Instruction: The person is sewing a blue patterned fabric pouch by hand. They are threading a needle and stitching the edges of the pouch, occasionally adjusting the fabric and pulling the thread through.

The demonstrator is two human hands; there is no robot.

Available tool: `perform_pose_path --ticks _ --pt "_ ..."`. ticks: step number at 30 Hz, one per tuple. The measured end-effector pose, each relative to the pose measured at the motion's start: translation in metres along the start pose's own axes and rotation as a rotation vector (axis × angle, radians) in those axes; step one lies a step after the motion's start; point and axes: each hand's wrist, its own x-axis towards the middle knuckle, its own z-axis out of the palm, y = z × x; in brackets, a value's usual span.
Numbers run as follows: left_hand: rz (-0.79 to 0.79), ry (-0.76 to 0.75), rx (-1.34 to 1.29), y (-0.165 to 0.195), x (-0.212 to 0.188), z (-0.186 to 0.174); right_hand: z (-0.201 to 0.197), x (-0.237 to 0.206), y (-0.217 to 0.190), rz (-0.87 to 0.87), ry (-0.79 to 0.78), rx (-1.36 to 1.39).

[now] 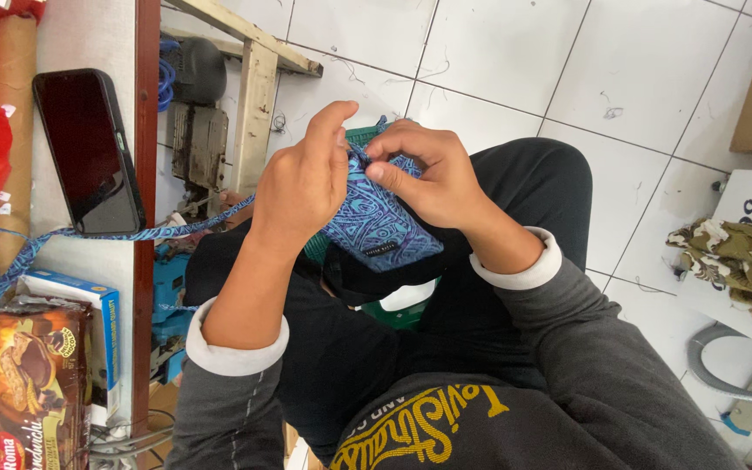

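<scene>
Seen from above, a seated person holds a small blue patterned fabric pouch [378, 222] over their lap. The left hand [302, 183] and right hand [428, 178] meet at its top edge, fingertips pinched on the cloth. A matching blue cord [132, 233] trails left past a black phone [89, 150] on the table [71, 35]. The pouch looks soft, light and floppy, best gripped along its seamed edge.

Matt cloth pouch [376, 222]; glossy phone [87, 150].
</scene>
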Motion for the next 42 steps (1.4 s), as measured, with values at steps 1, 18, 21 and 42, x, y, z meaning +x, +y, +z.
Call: perform_pose_path --ticks 1,18,21,42 --pt "0.008 0.010 0.020 0.000 0.000 0.000 -0.001 0.000 0.000 -0.028 0.000 0.007" --pt "0.147 0.069 0.260 0.016 0.007 0.006 0.013 -0.013 0.017 -0.020 0.169 -0.009" --pt "0.110 0.018 0.174 0.022 0.008 -0.001 0.009 -0.014 0.021 -0.088 0.205 -0.116" --pt "0.044 -0.062 -0.207 0.017 0.008 -0.007 -0.017 0.003 0.002 -0.260 0.125 -0.211"
